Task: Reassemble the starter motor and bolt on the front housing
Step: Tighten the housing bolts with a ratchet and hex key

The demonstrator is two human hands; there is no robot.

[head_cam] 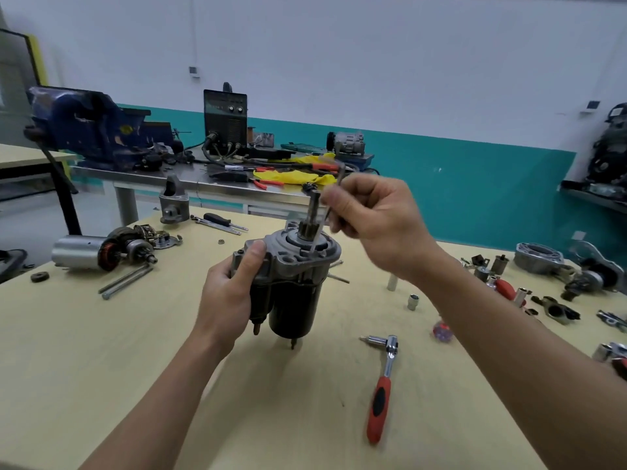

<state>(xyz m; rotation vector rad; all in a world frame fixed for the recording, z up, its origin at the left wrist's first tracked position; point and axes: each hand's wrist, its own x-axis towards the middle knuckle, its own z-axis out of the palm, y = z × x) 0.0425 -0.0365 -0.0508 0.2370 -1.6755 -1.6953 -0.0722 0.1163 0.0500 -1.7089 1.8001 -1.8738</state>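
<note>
A black starter motor point(294, 300) stands upright on the wooden bench, pinion shaft point(314, 212) pointing up. A grey aluminium front housing point(298, 256) sits on top of it. My left hand point(234, 286) grips the housing's left side and the solenoid, thumb on the housing's rim. My right hand point(369, 218) is above and right of the shaft and pinches a thin L-shaped hex key point(339, 184), its long leg angled down toward the housing face. The key's lower end is blurred.
A red-handled ratchet point(381, 385) lies at the front right, with sockets point(413, 301) behind it. A second dismantled starter point(101, 252) and long bolts point(125, 281) lie left. Another housing point(173, 201) and screwdrivers point(220, 222) are behind. Loose parts point(549, 276) crowd the right edge.
</note>
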